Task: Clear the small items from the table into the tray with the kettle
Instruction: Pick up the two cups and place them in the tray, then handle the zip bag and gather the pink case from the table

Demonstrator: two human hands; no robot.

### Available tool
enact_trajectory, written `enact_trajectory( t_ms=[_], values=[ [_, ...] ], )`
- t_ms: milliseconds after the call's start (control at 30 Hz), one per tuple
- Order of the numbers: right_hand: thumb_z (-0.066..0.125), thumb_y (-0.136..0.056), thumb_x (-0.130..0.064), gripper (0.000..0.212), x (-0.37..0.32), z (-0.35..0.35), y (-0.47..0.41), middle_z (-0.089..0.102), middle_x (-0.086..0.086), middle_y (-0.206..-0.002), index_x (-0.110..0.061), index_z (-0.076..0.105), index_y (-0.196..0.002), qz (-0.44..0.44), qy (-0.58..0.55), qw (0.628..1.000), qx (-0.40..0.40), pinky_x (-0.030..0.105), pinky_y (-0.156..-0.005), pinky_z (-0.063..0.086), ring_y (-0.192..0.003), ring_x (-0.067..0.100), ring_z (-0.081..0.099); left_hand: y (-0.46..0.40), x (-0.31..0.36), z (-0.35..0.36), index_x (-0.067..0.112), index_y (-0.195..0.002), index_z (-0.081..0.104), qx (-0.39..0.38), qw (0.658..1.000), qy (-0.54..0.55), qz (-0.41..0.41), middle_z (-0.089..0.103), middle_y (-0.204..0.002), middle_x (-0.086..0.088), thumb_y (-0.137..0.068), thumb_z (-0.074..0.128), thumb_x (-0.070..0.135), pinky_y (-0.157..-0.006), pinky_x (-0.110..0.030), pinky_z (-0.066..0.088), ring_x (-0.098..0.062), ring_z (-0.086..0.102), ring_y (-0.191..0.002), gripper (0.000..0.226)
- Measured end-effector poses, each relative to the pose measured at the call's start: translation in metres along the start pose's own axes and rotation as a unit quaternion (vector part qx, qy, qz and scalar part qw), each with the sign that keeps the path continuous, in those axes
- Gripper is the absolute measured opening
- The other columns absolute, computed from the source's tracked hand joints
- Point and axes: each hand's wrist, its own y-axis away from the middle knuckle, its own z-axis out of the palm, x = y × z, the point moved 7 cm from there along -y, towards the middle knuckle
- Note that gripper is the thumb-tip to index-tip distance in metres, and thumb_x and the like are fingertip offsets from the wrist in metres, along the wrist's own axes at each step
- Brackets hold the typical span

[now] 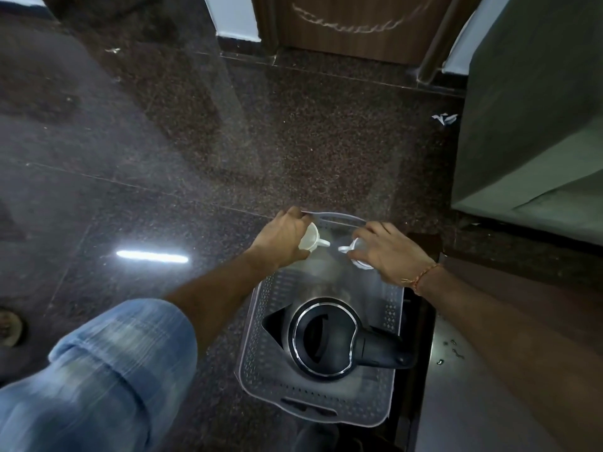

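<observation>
Head view, looking down. Far left: a foot in a sandal [9,326] on the dark speckled floor [163,141], with a bright strip of light reflected on the floor nearer the middle. Lower left: a rolled blue denim sleeve [107,363] on the left arm.

Left hand [282,238] is over the far left corner of the tray [257,363]. Its grip is closed around a small white cup [310,239], which lies tilted with its handle pointing right. The thumb sits low on the cup's near side.

Tray: translucent grey, perforated walls, slot handle in the near rim. Whether it rests on the floor or is raised above it cannot be told. A black kettle [323,340] stands in the near half, lid rimmed in chrome, handle pointing right.

Right hand [390,251] is over the far right part of the tray. Its grip is pinched on a second white cup [357,252], mostly hidden by the fingers, handle pointing left. The two cup handles nearly meet; contact cannot be told. An orange thread band [422,275] circles the right wrist.

Lower right: a grey metal bench [473,402] just beside the tray. Upper right: a grey-green cabinet [528,125], with a scrap of white paper [444,118] on the floor near it.
</observation>
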Motion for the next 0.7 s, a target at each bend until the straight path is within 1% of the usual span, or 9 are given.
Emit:
enact_trajectory(
  t_ms=[133,233,333,400,500,567,633,700],
  values=[
    [0.062,-0.073,-0.003,0.075,-0.001,0.005,-0.003,0.048,0.011,-0.131,-0.036,0.046,-0.138,-0.005,0.002,1.0,-0.003,0.043,-0.091,0.042,-0.117,0.034,0.045,0.003,0.002,0.0,0.014,-0.123,0.052,0.002,1.0,0.001,-0.011,0.04,-0.121,-0.011,-0.072,0.08,0.028,-0.092,-0.046,0.051,-0.032,0.055,-0.106,0.06],
    [0.061,-0.076,-0.003,0.076,-0.002,0.006,-0.001,0.042,0.009,-0.136,-0.039,0.039,-0.14,-0.002,-0.002,1.0,-0.009,0.042,-0.094,0.04,-0.121,0.033,0.041,0.005,0.007,0.0,0.016,-0.129,0.048,-0.005,1.0,-0.02,-0.009,0.042,-0.123,-0.011,-0.073,0.081,0.029,-0.09,-0.047,0.052,-0.033,0.052,-0.109,0.067],
    [0.065,-0.076,-0.004,0.08,-0.005,0.001,0.003,0.034,0.008,-0.144,-0.04,0.036,-0.141,0.001,-0.01,1.0,-0.011,0.042,-0.1,0.038,-0.127,0.031,0.036,0.008,0.014,-0.005,0.019,-0.137,0.04,-0.008,0.997,-0.071,-0.004,0.044,-0.126,-0.009,-0.073,0.08,0.038,-0.086,-0.046,0.054,-0.03,0.05,-0.115,0.077],
    [0.067,-0.077,-0.007,0.082,-0.006,-0.006,0.007,0.03,0.008,-0.148,-0.041,0.034,-0.144,-0.001,-0.014,1.0,-0.014,0.042,-0.103,0.035,-0.132,0.032,0.032,0.011,0.019,-0.013,0.021,-0.138,0.04,-0.004,0.995,-0.098,-0.001,0.046,-0.127,-0.006,-0.072,0.079,0.045,-0.082,-0.045,0.053,-0.027,0.049,-0.117,0.08],
    [0.068,-0.079,-0.012,0.082,-0.002,-0.023,0.015,0.027,0.008,-0.15,-0.043,0.032,-0.146,0.009,-0.012,1.0,-0.014,0.042,-0.107,0.033,-0.135,0.032,0.028,0.014,0.029,-0.032,0.021,-0.136,0.04,-0.003,0.994,-0.11,0.009,0.046,-0.128,-0.004,-0.07,0.077,0.053,-0.08,-0.044,0.051,-0.026,0.048,-0.117,0.082],
    [0.066,-0.081,-0.018,0.075,0.002,-0.04,0.022,0.027,0.007,-0.15,-0.044,0.035,-0.145,0.024,-0.013,1.0,-0.003,0.042,-0.107,0.033,-0.135,0.031,0.028,0.017,0.039,-0.051,0.02,-0.134,0.041,0.008,0.992,-0.123,0.02,0.046,-0.127,-0.004,-0.071,0.076,0.054,-0.079,-0.044,0.051,-0.026,0.048,-0.116,0.08],
    [0.064,-0.081,-0.021,0.064,0.006,-0.061,0.031,0.03,0.007,-0.148,-0.039,0.044,-0.14,0.04,-0.023,0.999,0.016,0.042,-0.107,0.034,-0.133,0.031,0.03,0.02,0.05,-0.072,0.02,-0.132,0.041,0.023,0.991,-0.13,0.027,0.047,-0.126,-0.004,-0.071,0.075,0.056,-0.078,-0.044,0.051,-0.026,0.048,-0.115,0.078],
    [0.065,-0.08,-0.022,0.061,0.011,-0.083,0.041,0.031,0.007,-0.148,-0.034,0.047,-0.137,0.061,-0.034,0.997,0.031,0.042,-0.107,0.034,-0.134,0.03,0.03,0.023,0.061,-0.095,0.02,-0.132,0.042,0.039,0.99,-0.132,0.034,0.046,-0.126,-0.005,-0.072,0.073,0.056,-0.079,-0.045,0.051,-0.027,0.047,-0.116,0.077]
  ],
)
